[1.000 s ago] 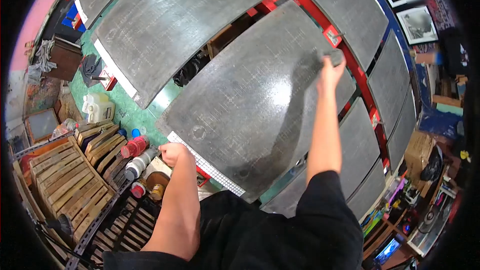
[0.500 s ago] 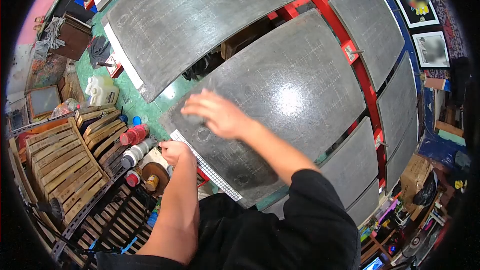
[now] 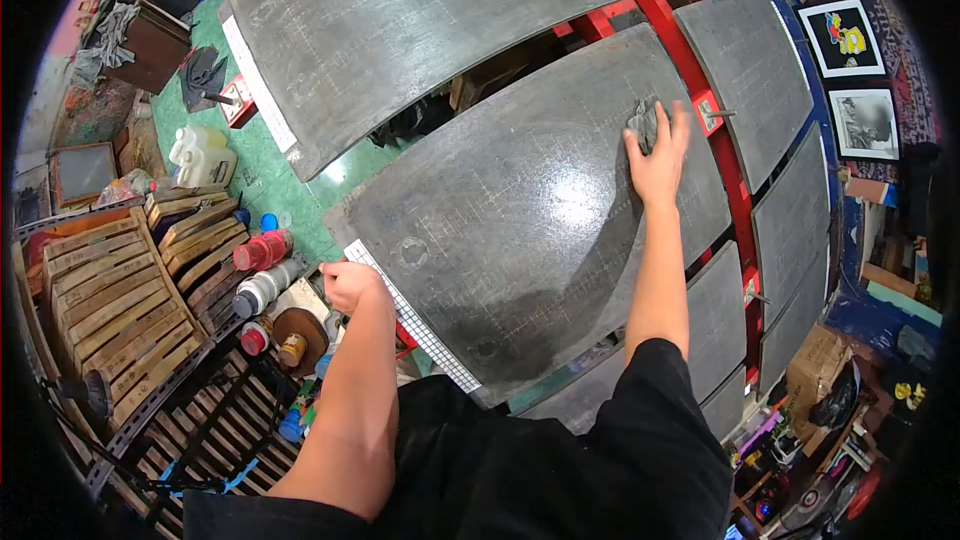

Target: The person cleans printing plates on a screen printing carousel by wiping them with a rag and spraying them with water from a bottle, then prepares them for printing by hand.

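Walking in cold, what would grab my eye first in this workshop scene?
Big dark grey platens on a red frame fill the middle and top. The right hand presses a grey rag against the nearest one's far edge, while the left hand rests at its near corner by a white ruled strip. Bottles and wooden racks crowd the left.

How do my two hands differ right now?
The right hand reaches far out with the arm straight, pressing a grey cloth flat on the dark board. The left hand stays close, curled at the board's near edge, holding no cloth. Both touch the same board.
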Available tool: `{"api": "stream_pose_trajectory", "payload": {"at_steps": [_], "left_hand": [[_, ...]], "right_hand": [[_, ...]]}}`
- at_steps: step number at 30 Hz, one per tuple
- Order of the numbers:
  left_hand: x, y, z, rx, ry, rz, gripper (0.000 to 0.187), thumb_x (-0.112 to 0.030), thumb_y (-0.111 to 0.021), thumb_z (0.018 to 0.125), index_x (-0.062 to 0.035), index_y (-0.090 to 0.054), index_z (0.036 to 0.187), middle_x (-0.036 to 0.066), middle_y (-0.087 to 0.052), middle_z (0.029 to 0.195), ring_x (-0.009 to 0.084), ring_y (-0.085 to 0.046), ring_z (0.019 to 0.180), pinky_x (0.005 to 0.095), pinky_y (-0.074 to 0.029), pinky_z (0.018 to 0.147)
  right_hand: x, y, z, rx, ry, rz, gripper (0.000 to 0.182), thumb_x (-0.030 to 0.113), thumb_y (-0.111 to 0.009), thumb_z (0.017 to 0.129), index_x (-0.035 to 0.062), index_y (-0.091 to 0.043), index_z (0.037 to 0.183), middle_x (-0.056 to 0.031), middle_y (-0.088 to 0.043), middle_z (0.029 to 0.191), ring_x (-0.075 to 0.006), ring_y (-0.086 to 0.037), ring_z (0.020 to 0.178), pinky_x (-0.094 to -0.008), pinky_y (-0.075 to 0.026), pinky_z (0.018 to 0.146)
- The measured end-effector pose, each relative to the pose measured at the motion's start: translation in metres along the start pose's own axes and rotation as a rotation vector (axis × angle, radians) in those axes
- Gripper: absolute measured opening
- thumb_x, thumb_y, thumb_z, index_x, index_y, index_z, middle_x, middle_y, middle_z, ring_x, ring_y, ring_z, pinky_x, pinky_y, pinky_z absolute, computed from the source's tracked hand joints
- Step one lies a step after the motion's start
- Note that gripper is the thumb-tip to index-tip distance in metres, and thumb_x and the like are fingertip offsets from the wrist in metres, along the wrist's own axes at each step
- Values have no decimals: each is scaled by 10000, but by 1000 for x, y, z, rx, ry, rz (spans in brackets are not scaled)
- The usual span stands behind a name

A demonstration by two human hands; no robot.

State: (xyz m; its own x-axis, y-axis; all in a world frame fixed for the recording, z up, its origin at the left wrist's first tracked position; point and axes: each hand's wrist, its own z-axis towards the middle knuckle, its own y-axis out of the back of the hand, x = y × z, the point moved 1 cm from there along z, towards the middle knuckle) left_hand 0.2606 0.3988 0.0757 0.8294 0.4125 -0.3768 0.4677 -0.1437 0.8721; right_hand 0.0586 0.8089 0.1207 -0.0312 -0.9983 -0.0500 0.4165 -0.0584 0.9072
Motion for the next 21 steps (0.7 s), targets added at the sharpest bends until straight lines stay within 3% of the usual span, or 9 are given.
{"api": "stream_pose_trajectory", "payload": {"at_steps": [2,3,6,8,9,11,14,17,21], "left_hand": [[0,0,1,2,-13,-3,569,-456,-375,1069,-126,-825,961,145,-781,1084,429,-676,1058,536,-485,973],[1,-3,3,-1,-10,-11,571,-460,-374,1069,-125,-825,968,144,-781,1085,425,-676,1061,533,-485,974],[4,1,3,8,-8,-3,572,-466,-373,1071,-124,-823,984,144,-781,1086,417,-678,1064,532,-484,974],[0,-2,2,22,-15,-7,572,-468,-373,1072,-123,-823,992,143,-781,1087,413,-680,1064,532,-484,974],[1,-4,3,7,-6,-16,571,-466,-371,1073,-121,-821,1000,141,-782,1092,409,-680,1066,530,-484,974],[3,-4,3,-9,2,-24,571,-465,-370,1074,-119,-819,1008,138,-782,1098,405,-681,1068,528,-483,974],[1,-7,4,-33,-10,-33,567,-453,-373,1071,-117,-821,987,146,-783,1078,416,-682,1051,528,-488,965],[3,-3,1,-26,-71,-16,570,-441,-382,1066,-113,-818,900,166,-783,1003,442,-682,1002,540,-496,930],[3,-5,3,-43,-59,-9,569,-438,-381,1067,-118,-819,898,156,-785,1007,434,-685,1003,535,-497,928]], "right_hand": [[2,-16,7,144,-74,384,512,209,-655,1007,107,-543,1496,-205,-488,1573,-373,-475,1458,-437,-394,1195],[6,-22,8,27,-94,349,411,160,-627,1008,72,-606,1409,-206,-560,1489,-381,-554,1369,-434,-482,1105],[54,-37,12,-102,-169,497,321,129,-597,1005,33,-650,1306,-200,-636,1351,-393,-609,1261,-457,-509,1052],[141,-8,-2,170,21,773,359,24,-609,897,47,-677,1248,-197,-658,1325,-378,-610,1271,-466,-495,1078],[175,-21,-36,215,301,806,406,-22,-611,862,52,-676,1256,-186,-646,1353,-371,-592,1307,-465,-485,1110],[229,35,-78,678,821,1179,531,-23,-647,845,138,-668,1350,-141,-620,1438,-330,-550,1396,-465,-449,1165],[223,66,-64,511,586,1302,485,-15,-633,858,126,-695,1319,-135,-654,1402,-324,-581,1371,-462,-434,1181],[147,35,20,-114,-135,932,266,57,-593,985,38,-693,1230,-170,-699,1248,-352,-651,1200,-468,-484,1072],[132,-33,19,-67,36,470,274,52,-576,953,45,-691,1202,-177,-682,1263,-360,-624,1236,-456,-485,1087]]}}
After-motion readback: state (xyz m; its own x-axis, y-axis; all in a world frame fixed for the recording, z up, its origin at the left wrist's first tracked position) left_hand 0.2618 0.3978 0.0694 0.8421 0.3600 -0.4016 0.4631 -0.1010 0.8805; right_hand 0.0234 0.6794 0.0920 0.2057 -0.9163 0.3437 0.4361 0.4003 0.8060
